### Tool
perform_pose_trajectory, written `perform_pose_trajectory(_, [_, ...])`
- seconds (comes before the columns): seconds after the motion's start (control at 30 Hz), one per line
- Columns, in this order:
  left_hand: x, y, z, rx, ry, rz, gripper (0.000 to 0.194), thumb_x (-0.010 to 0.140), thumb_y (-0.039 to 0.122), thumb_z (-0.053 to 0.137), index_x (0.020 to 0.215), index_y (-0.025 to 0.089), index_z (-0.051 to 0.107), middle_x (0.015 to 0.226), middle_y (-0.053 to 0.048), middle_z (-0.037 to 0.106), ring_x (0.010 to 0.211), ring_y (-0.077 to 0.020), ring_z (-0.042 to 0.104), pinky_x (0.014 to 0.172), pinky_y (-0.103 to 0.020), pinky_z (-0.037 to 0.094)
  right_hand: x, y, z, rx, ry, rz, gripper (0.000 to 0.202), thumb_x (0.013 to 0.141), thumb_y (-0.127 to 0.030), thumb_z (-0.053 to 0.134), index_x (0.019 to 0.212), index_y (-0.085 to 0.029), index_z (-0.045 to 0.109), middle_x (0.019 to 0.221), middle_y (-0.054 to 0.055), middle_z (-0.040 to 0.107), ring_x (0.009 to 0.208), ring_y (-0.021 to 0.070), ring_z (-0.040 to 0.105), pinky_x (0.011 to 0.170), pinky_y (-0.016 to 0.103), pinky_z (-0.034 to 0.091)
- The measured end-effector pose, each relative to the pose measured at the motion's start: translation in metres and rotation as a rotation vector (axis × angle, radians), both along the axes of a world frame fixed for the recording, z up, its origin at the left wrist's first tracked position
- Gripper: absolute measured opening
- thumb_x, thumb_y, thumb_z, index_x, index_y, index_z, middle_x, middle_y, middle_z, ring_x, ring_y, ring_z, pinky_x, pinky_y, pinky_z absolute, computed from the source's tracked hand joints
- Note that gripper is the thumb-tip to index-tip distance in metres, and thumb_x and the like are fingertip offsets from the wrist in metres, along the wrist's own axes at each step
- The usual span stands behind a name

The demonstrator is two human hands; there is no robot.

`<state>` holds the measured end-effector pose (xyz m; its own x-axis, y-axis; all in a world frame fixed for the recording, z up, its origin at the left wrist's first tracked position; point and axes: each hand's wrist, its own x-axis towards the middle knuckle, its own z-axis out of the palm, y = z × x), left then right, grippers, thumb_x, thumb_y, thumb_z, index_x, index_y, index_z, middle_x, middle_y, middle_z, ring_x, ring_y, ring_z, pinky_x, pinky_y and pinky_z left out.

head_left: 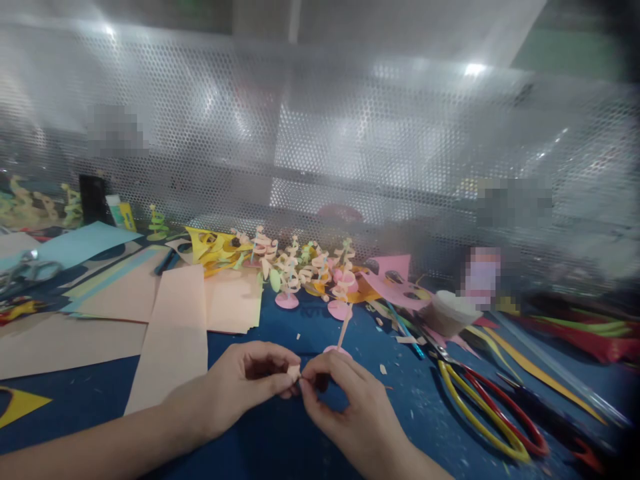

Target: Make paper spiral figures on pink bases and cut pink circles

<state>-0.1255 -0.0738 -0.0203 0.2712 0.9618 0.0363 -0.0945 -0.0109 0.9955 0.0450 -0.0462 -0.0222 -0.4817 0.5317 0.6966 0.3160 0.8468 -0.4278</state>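
Between thumb and fingertips, my left hand (253, 377) pinches a small pale peach paper piece (295, 372). My right hand (345, 400) meets it from the right, its thumb and index finger closed at the edge of the same piece. Just behind my right hand, a pink round base (337, 351) carries an upright peach paper strip (345, 328). Farther back stand several spiral paper figures (293, 267) on pink bases.
Peach paper sheets (175, 333) lie at the left, with metal scissors (33, 267) beyond. On the right are yellow-and-red-handled scissors (480, 407), a white cup (450, 313), and paper scraps. A perforated metal screen (320, 147) rises behind the table.
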Motion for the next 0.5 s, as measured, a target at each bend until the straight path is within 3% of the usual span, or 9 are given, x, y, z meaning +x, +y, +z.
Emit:
perform_pose_trajectory(0.23, [-0.0004,-0.0008,-0.0001,0.017,0.059,0.027,0.015,0.073,0.024,0.064,0.086,0.019,0.067,0.075,0.0,0.065,0.067,-0.011,0.056,0.069,-0.024,0.046,-0.0001,0.0012,-0.0002,0.023,0.003,0.015,0.014,0.071,-0.004,0.05,0.072,-0.017,0.054,0.062,-0.001,0.056,0.058,0.0092,0.053,0.059,0.018,0.045])
perform_pose_trajectory(0.5, [-0.0002,-0.0057,0.0042,0.061,0.182,0.007,0.012,0.072,0.019,0.062,0.082,0.018,0.069,0.078,0.0,0.066,0.071,-0.0135,0.06,0.07,-0.025,0.047,-0.001,-0.0034,-0.0073,0.047,-0.009,-0.016,0.015,0.065,-0.004,0.046,0.067,-0.018,0.05,0.056,-0.003,0.052,0.049,0.0078,0.049,0.047,0.015,0.04])
